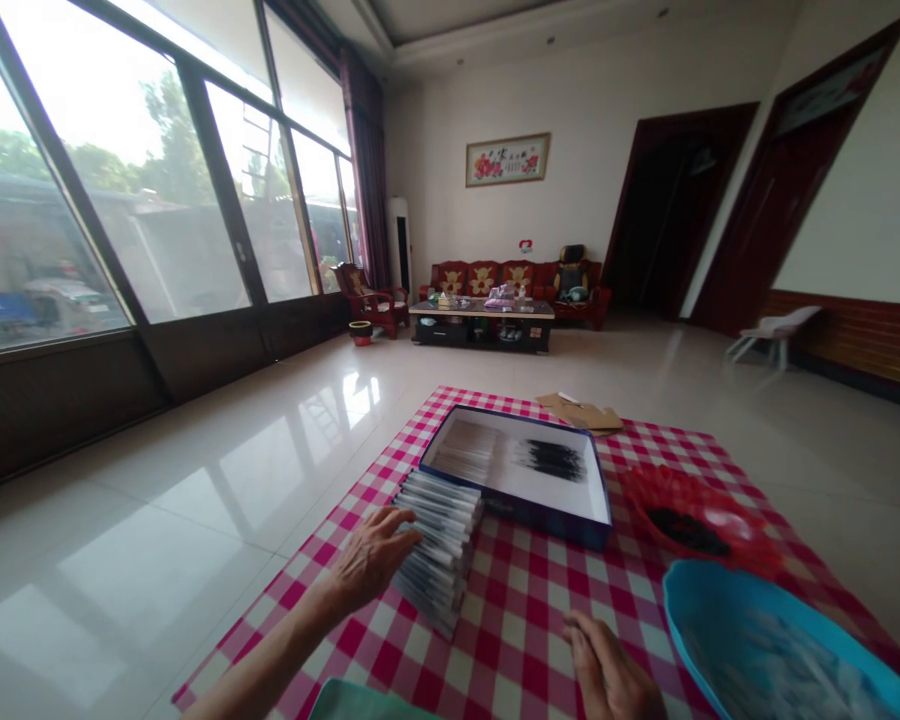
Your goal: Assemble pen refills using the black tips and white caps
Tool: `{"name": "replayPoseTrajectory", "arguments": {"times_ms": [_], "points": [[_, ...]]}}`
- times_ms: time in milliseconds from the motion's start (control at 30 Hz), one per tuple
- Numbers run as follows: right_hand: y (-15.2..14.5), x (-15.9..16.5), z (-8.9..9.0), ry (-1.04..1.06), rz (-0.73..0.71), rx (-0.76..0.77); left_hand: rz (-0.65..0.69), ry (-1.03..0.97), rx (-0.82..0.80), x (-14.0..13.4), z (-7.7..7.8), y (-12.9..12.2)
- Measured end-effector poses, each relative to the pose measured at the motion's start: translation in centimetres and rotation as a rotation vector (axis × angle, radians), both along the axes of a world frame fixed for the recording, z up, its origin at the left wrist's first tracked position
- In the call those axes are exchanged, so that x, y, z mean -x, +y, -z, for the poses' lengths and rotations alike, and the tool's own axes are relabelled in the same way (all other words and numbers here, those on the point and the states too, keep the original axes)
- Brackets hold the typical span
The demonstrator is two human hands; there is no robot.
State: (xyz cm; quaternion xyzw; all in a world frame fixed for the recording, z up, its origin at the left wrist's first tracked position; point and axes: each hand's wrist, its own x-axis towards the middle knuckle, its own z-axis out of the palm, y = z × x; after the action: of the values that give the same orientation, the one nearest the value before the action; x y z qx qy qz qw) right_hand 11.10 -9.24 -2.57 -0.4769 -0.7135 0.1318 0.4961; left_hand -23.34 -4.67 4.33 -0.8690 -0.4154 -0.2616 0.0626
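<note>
A stack of pens (436, 535) with clear barrels lies on the pink-and-white checked tablecloth (510, 590). My left hand (379, 550) rests at the left side of this stack, its fingers apart and reaching over the pens. Lower right of the stack, my right hand (611, 665) hovers near the cloth with its fingers pressed together; whatever may be between them is hidden. Behind the pens stands a shallow blue box (506, 465) with a white inside. Thin clear pieces lie in its left part and a row of black refill-like sticks (556, 460) in its right part.
To the right sit a red bowl (750, 530) with small black pieces and a blue basin (679, 610) with clear pieces. Brown cardboard (581, 412) lies at the far edge. A green item (367, 700) shows at the near edge. A coffee table (481, 310) stands farther back.
</note>
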Motion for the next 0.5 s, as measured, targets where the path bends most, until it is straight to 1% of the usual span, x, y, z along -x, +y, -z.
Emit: {"name": "replayPoseTrajectory", "arguments": {"times_ms": [67,133,233,333,400,500], "points": [[0.0,-0.1,0.1,-0.009,-0.005,-0.003,-0.01,0.04,-0.027,0.6,0.6,0.5],[0.0,-0.1,0.2,0.0,-0.002,-0.009,-0.012,0.061,-0.034,0.7,1.0,0.8],[0.1,-0.1,0.5,0.035,0.009,0.007,-0.008,0.053,-0.03,0.4,1.2,0.7],[-0.1,0.2,0.6,0.081,0.01,0.074,-0.005,0.022,-0.03,0.2,1.1,0.6],[-0.3,0.6,0.4,0.139,0.036,0.109,0.0,0.013,-0.027,0.2,0.8,0.5],[-0.5,1.2,0.4,0.23,0.083,0.113,0.025,0.005,-0.037,-0.1,0.3,0.5]]}}
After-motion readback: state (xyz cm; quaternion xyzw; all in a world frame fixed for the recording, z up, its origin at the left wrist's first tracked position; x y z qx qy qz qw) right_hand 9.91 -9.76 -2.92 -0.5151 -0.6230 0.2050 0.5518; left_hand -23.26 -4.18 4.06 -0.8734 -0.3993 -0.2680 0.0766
